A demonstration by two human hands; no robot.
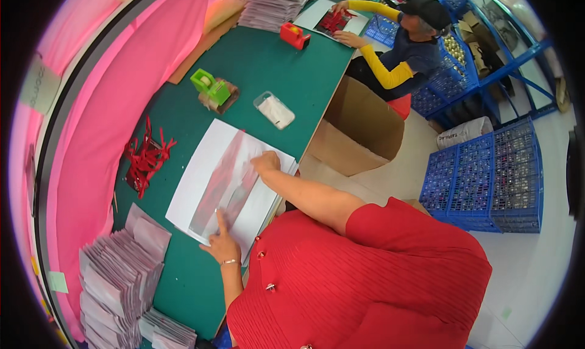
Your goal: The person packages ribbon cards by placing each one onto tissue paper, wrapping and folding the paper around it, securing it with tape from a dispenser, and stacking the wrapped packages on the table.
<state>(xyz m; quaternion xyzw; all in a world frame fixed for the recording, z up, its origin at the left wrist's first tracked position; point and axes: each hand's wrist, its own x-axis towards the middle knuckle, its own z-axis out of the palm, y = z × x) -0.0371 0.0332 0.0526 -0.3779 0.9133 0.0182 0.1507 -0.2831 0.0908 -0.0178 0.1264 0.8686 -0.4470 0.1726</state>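
A long see-through plastic bag (226,179) with a pinkish tint lies across a stack of white sheets (194,172) on the green table. My left hand (223,245), with a bracelet at the wrist, rests at the bag's near end. Its index finger is stretched out on the film. At the bag's far right edge, my right hand (267,163) has its fingers drawn together on the film; they are slightly blurred. Left of the sheets lies a heap of red ribbons (146,159) on dark pieces.
Beyond the sheets are a clear case (274,110), a green tape dispenser (211,90) and a red one (295,36). Stacked packets (116,282) stand near left. An open carton (359,126) sits beside the table. A co-worker (408,50) handles red ribbons; blue crates (487,178) stand right.
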